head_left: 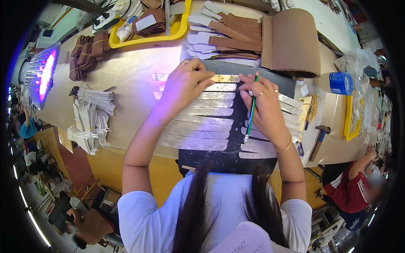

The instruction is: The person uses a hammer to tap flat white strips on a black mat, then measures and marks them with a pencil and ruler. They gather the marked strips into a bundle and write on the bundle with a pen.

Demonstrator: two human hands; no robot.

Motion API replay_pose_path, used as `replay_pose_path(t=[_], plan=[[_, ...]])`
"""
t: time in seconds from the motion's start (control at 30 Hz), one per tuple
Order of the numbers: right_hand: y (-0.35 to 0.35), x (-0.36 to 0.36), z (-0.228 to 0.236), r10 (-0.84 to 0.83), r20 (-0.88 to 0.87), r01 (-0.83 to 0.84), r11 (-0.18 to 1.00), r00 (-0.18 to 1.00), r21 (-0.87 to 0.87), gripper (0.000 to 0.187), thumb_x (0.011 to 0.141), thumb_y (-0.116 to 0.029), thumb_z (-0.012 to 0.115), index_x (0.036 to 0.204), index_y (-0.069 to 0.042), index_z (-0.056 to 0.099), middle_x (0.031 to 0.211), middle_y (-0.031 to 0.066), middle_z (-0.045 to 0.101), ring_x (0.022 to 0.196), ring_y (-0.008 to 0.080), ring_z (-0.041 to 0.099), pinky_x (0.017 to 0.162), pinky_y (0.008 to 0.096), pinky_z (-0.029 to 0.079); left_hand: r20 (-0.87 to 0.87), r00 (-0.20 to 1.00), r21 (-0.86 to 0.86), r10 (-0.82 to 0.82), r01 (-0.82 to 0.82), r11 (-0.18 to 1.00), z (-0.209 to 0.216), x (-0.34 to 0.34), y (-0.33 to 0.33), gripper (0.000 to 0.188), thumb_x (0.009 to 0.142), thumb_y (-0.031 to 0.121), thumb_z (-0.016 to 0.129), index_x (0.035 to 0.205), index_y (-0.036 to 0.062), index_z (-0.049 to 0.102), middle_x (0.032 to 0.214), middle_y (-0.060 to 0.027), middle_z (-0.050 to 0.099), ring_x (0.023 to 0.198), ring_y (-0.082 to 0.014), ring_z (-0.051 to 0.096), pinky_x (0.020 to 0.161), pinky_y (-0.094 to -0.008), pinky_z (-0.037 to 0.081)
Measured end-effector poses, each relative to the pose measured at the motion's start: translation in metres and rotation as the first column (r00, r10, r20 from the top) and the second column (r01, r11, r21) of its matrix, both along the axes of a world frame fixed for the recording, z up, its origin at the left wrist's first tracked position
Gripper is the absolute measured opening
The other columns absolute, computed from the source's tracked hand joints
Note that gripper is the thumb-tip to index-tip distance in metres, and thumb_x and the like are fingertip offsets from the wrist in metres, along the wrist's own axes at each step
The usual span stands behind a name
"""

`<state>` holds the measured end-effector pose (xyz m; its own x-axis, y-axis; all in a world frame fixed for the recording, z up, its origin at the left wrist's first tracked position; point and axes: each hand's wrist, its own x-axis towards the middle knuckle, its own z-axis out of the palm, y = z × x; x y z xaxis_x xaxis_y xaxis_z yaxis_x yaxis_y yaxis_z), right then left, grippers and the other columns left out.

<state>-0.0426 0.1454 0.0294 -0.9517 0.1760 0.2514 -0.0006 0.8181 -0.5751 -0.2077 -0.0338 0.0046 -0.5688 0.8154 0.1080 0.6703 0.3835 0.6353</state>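
Observation:
Pale, slim strips (211, 103) lie in a column on a black board (234, 143), and a second column of similar strips (257, 148) runs beside it under my right arm. At the top of the first column is a yellow-stained strip (225, 78). My left hand (185, 82) is bent over that strip, thumb and fingers closed near its surface; what they pinch, if anything, is hidden. A green pencil (252, 113) slants through the fingers of my right hand (263, 99), eraser end toward me. Those right fingertips are by the stained strip's right end.
Brown strips with white ends (232, 36) lie beyond the board, beside a curved brown cardboard piece (295, 40). Leftward are a yellow tray (147, 41), brown bundles (86, 55), white bundles (90, 118) and a lit lamp (42, 76). A hammer (319, 143) lies right; people work nearby.

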Motion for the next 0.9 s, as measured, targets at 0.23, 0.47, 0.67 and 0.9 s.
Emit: replay_pose_path(t=[0.23,0.47,0.67,0.9], plan=[[0.001,-0.007,0.015,-0.025,-0.016,0.023,0.993,1.000,-0.116,0.023,0.092,-0.012,0.069,0.114,-0.006,0.065,0.107,0.0107,0.070,0.102,0.0313,0.063,0.091,0.0404,0.045,-0.043,0.999,0.030,0.003,-0.002,1.000,-0.002,0.002,0.001,0.020,0.080,0.018,0.081,0.098,0.0091,0.080,0.083,-0.0041,0.059,0.081,-0.0207,0.058,0.074,-0.0339,0.048],[-0.004,-0.026,0.006,-0.101,-0.010,0.089,0.917,0.995,-0.388,0.019,0.092,-0.006,0.068,0.111,-0.002,0.064,0.094,0.0146,0.068,0.081,0.0220,0.067,0.071,0.0326,0.052,-0.079,0.997,0.028,0.016,-0.014,1.000,-0.004,0.003,0.003,0.017,0.079,0.018,0.082,0.095,0.0114,0.080,0.081,-0.0029,0.059,0.078,-0.0209,0.058,0.071,-0.0348,0.048],[-0.016,-0.040,0.000,-0.070,0.125,0.119,0.886,0.990,-0.448,0.012,0.085,-0.005,0.069,0.093,0.000,0.062,0.081,0.0153,0.068,0.070,0.0222,0.068,0.066,0.0328,0.053,-0.124,0.992,0.021,0.022,-0.020,1.000,-0.003,0.004,0.004,0.012,0.081,0.019,0.080,0.090,0.0121,0.080,0.081,-0.0030,0.058,0.076,-0.0217,0.059,0.069,-0.0359,0.048],[-0.020,-0.046,0.000,-0.096,0.092,0.119,0.947,0.991,-0.297,0.010,0.080,-0.007,0.067,0.085,-0.002,0.059,0.075,0.0154,0.066,0.063,0.0319,0.065,0.060,0.0379,0.051,-0.147,0.989,0.045,0.016,-0.009,0.999,-0.003,0.004,0.004,0.009,0.081,0.017,0.078,0.089,0.0130,0.080,0.081,-0.0029,0.058,0.075,-0.0220,0.059,0.068,-0.0360,0.049]])
